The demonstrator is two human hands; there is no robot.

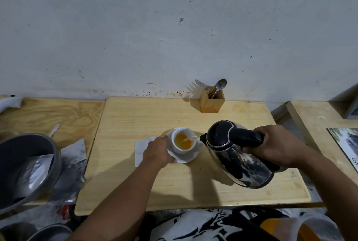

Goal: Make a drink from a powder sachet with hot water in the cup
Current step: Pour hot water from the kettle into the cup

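A white cup [177,149] stands on a white saucer [190,156] in the middle of the wooden table [135,182]. Orange liquid fills part of the cup. My right hand [275,145] grips the black handle of a steel kettle [238,155], which is tilted left with its spout at the cup's rim. A thin stream of water runs into the cup. My left hand [157,153] holds the saucer's left edge. A white sachet [140,147] lies flat under and left of that hand.
A wooden holder [211,102] with a fork and spoon stands at the back by the wall. A grey pot [25,165] with foil packets sits on the left table. Another table [317,118] with a printed sheet lies right.
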